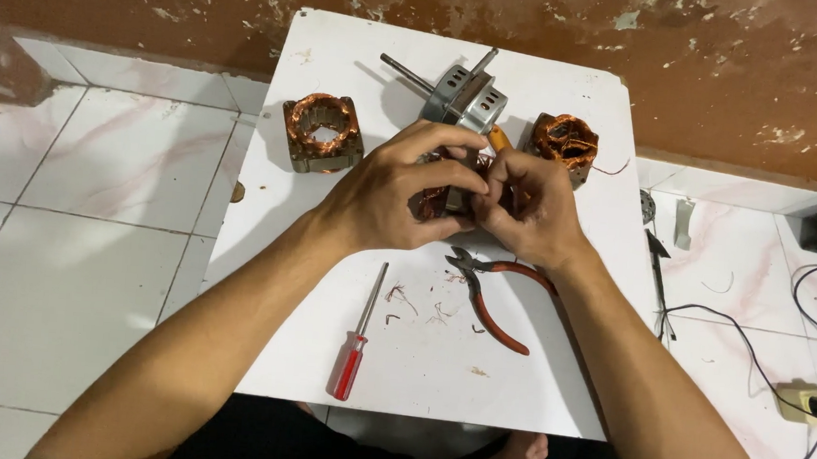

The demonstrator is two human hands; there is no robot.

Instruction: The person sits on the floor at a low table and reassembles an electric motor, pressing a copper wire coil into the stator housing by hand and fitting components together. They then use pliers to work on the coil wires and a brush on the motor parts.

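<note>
from the head view, our left hand (402, 186) and right hand (530, 209) close together around a small copper-wound stator (449, 202) at the white table's (552, 364) middle. red pliers (495, 298) and a red screwdriver (358, 341) lie toward the near edge, with bare room between.

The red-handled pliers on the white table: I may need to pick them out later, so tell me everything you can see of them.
The pliers lie flat on the white table, just in front of the right hand. They have dark metal jaws, slightly parted and pointing left, and two curved handles in red covering. One handle runs toward the table's near edge; the other passes under the right wrist. Small wire scraps lie beside the jaws. Neither hand grips them.
</note>
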